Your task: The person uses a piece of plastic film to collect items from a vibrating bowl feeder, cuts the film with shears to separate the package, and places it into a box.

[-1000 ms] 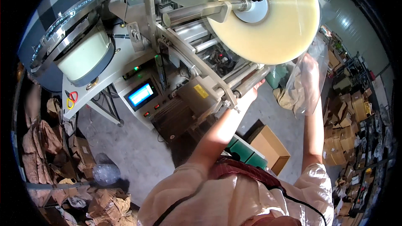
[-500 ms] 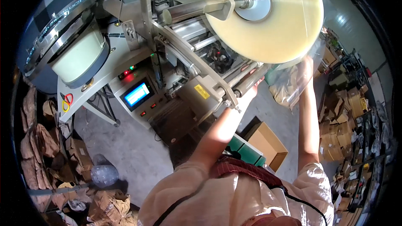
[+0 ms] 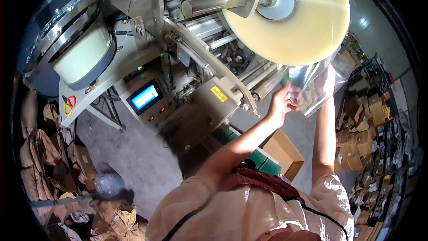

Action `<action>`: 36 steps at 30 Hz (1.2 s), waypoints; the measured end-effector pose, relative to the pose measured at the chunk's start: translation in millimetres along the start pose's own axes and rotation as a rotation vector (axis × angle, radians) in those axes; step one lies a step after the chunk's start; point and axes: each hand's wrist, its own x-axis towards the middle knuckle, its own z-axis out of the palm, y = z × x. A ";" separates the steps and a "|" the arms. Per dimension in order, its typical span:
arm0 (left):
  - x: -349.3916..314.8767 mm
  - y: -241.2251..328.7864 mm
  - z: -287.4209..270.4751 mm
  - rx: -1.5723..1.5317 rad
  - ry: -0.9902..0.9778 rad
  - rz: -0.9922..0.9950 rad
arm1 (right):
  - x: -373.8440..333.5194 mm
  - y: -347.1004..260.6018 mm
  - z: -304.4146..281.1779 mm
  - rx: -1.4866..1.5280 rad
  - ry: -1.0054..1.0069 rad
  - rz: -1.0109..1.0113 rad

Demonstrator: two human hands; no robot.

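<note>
A large cream-coloured roll of clear plastic film (image 3: 307, 27) sits on a metal shaft at the top of a packaging machine. A loose, shiny sheet of clear film (image 3: 307, 96) hangs below the roll. My left hand (image 3: 280, 102) is at the sheet's left edge, right of the rollers, with its fingers curled and closed on the film. My right hand (image 3: 327, 80) is raised under the roll's right side. Glare and the see-through film cover its fingers, so their grip cannot be made out. Metal rollers (image 3: 267, 82) lie just left of the film.
Left of the rollers is a control panel with a lit blue screen (image 3: 145, 97). A round feeder bowl (image 3: 82, 58) and red-and-yellow scissors (image 3: 69, 105) are on a white table. An open cardboard box (image 3: 285, 154) stands below my arms. Shelves with cartons (image 3: 356, 143) line the right.
My left hand has come away from the rollers, moving right and nearer to me, onto the film. The hanging film has shifted to the right. My right hand stays under the roll.
</note>
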 end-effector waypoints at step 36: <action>-20.3 17.5 48.7 -0.075 -0.134 0.100 | 11.4 -1.5 1.6 -0.374 -0.299 -0.385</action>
